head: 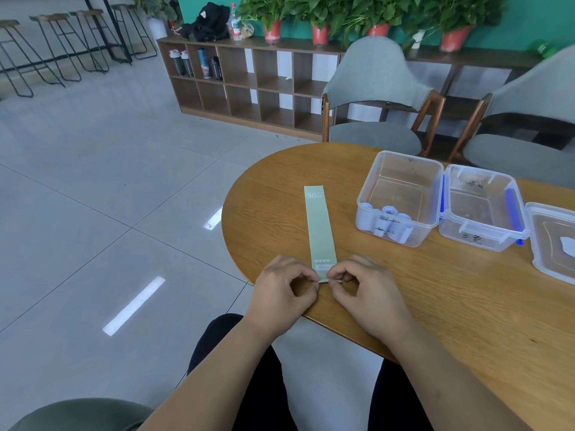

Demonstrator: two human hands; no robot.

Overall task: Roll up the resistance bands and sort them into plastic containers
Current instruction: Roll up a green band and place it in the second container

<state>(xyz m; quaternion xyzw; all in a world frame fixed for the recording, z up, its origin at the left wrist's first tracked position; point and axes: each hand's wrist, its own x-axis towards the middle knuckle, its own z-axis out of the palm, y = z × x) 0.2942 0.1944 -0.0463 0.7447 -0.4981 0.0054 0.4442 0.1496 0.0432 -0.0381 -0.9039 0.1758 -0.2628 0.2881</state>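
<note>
Wooden surface (441, 309) carries a flat green band (320, 231). The left grip (280, 287) and right grip (367, 290) pinch its near end, hiding that edge. Rolled pale bands (390, 223) lie in the nearest clear container (365, 189). A lid (550, 241) is cut off at right.

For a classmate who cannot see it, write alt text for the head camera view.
The left hand and right hand pinch the near end of a flat pale green resistance band on a rounded wooden table. To its right, a clear plastic container holds pale rolled bands; a second container stands beside it.
</note>
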